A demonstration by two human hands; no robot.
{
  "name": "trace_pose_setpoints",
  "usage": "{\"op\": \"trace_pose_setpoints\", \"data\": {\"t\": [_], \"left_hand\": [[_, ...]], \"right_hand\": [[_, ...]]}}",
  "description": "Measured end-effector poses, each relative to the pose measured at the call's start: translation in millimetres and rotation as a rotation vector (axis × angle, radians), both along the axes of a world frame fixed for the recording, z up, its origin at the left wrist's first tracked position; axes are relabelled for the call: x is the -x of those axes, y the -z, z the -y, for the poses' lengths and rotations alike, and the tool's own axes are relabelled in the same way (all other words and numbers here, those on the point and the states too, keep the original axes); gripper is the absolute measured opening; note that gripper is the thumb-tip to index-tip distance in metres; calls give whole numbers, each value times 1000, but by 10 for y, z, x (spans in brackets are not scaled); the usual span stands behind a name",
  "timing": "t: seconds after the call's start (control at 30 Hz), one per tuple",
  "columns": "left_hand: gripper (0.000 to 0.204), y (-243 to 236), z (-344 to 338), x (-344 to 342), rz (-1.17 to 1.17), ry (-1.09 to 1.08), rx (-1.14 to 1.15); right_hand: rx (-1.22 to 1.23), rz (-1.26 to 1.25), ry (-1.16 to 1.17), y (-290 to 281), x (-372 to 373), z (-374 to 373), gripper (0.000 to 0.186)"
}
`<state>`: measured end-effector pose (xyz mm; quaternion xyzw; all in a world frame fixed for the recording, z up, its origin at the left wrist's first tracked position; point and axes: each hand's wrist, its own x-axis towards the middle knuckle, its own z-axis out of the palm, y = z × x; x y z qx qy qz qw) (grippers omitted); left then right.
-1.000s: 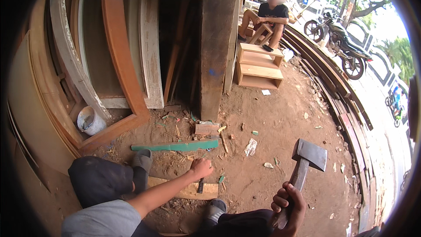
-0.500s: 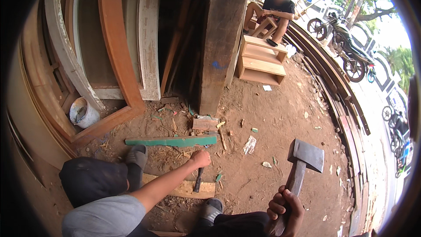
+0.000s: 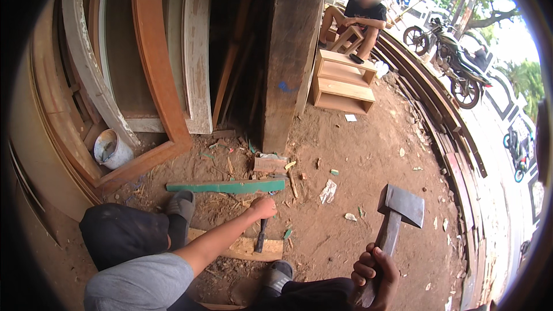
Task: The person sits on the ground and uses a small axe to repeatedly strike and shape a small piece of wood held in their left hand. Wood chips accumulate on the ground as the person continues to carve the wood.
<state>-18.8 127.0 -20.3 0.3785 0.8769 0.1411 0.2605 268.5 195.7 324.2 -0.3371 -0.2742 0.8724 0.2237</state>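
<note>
My left hand (image 3: pixel 264 207) is closed around the top of a dark-handled chisel (image 3: pixel 261 237). The chisel stands nearly upright, its lower end against a pale wooden board (image 3: pixel 239 247) on the ground between my feet. In my right hand (image 3: pixel 375 272), at the lower right, is a hatchet (image 3: pixel 402 205) gripped by its wooden handle. Its broad grey steel head is raised, apart from the chisel and board. Just beyond my left hand lies a green-painted strip of wood (image 3: pixel 224 186).
A thick wooden post (image 3: pixel 294 63) rises ahead. Door frames (image 3: pixel 151 52) and a white bucket (image 3: pixel 113 148) stand at left. A seated person (image 3: pixel 364 14) is behind a pale wooden shelf unit (image 3: pixel 344 86). Stacked planks (image 3: pixel 455 144) line the right; chips litter the dirt.
The view has shifted slightly. Both hands keep their grips, with the chisel still on the board and the hatchet raised. A motorbike in the street at right has moved.
</note>
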Motion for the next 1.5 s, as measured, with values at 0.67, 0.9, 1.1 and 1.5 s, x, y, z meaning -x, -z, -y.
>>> {"op": "trace_pose_setpoints", "data": {"t": [0.67,0.9,1.1,1.5], "left_hand": [[32,49,139,113,21,-14,93],[28,180,226,186,88,-205,-82],[33,354,182,105,142,-275,-407],[42,194,-64,-388,765,-584,-698]], "right_hand": [[156,-145,-27,104,-97,-98,11],[185,-185,-17,109,-124,-91,12],[278,-235,-3,80,-187,-126,12],[370,-358,4,97,-207,-153,14]]}}
